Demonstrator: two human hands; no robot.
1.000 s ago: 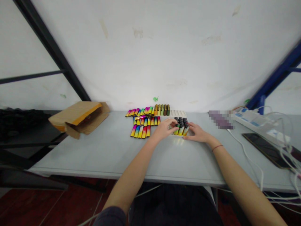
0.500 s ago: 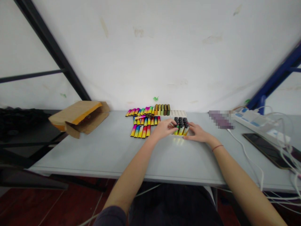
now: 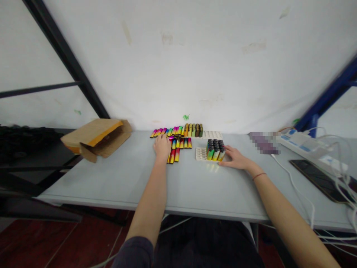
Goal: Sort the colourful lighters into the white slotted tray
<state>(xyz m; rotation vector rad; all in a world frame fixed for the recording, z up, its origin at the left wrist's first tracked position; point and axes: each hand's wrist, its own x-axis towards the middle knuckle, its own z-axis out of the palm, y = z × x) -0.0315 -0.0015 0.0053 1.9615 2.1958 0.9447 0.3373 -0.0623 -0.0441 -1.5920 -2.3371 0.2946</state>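
A white tray [image 3: 200, 154] near the middle of the grey table [image 3: 178, 186] holds several rainbow-coloured lighters [image 3: 215, 149] standing upright with black caps. My right hand [image 3: 235, 158] rests against the tray's right side, fingers curled along it. My left hand [image 3: 162, 146] lies over a loose pile of rainbow lighters [image 3: 178, 143] lying flat to the left of the tray; its fingers are bent down onto them, and what they grasp is hidden. Behind stand more upright lighters [image 3: 193, 130] and a second empty white tray [image 3: 212, 134].
An open cardboard box [image 3: 96, 138] lies on its side at the table's far left. On the right are a power strip [image 3: 299, 143] with white cables, a dark phone [image 3: 319, 174] and a blurred purple item [image 3: 263, 142]. A white wall is close behind.
My left hand has left the tray of upright lighters and moved left onto the loose pile. My right hand stays beside the tray. The view has shifted slightly.
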